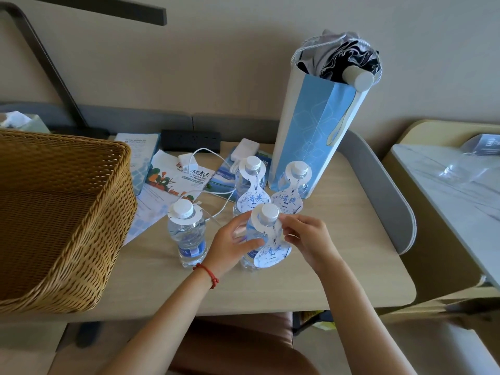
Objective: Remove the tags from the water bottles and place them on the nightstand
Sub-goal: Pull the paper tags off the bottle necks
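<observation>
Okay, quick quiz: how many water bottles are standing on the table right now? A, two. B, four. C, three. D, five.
B: two bottles stand at the back by the tall paper bag, one bottle on the left, and the left hand holds the front bottle.

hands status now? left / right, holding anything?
Left hand: curled round the front water bottle, gripping it.
Right hand: pinching the edge of that bottle's neck tag.
</observation>
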Demonstrator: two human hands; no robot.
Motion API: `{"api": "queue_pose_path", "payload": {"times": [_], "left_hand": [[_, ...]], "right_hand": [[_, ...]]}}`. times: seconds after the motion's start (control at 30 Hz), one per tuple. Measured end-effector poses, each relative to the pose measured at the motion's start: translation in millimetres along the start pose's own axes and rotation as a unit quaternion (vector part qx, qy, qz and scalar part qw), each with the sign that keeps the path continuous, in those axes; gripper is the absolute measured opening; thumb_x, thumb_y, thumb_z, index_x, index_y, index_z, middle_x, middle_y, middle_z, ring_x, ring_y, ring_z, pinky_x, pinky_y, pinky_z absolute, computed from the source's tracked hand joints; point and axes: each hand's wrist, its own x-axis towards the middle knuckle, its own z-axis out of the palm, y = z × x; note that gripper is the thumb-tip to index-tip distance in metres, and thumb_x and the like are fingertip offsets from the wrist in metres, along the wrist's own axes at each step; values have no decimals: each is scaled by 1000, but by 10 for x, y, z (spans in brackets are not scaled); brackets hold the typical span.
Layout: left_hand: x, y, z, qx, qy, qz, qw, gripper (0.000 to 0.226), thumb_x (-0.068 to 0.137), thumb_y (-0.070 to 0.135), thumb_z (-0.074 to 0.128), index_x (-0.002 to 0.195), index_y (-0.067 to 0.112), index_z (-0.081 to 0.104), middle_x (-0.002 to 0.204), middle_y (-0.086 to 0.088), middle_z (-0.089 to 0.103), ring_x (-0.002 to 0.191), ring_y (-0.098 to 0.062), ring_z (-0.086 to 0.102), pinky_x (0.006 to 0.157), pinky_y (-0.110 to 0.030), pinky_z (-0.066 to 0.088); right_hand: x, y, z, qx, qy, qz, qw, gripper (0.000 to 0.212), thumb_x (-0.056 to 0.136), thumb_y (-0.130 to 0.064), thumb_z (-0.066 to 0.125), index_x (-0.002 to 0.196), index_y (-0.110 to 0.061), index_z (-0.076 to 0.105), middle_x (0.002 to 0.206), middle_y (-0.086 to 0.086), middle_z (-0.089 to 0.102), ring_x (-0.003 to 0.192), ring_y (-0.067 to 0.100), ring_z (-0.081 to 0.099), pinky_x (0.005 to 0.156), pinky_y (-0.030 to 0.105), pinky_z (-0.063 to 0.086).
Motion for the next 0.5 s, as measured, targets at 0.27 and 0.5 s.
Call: {"api": "queue_pose_path", "payload": {"times": [0.27,0.5], "left_hand": [[3,-20,-20,2,0,-7,1000,78,50,52,81,120,29,54,125,4,60,118,-12,54,99,-45,45],[-5,-39,-14,4,-4,-9,1000,88,49,59,79,124,23,53,125,6,60,117,-7,54,100,-41,45]], "right_hand": [[43,-82,-49,43,-34,18,998,23,82,-9,64,60,-8,62,52,1,55,50,10,49,51,17,42],[49,-104,-12,44,-40,-18,998,21,82,-7,64,61,-6,61,51,-1,55,50,9,49,52,17,40]]}}
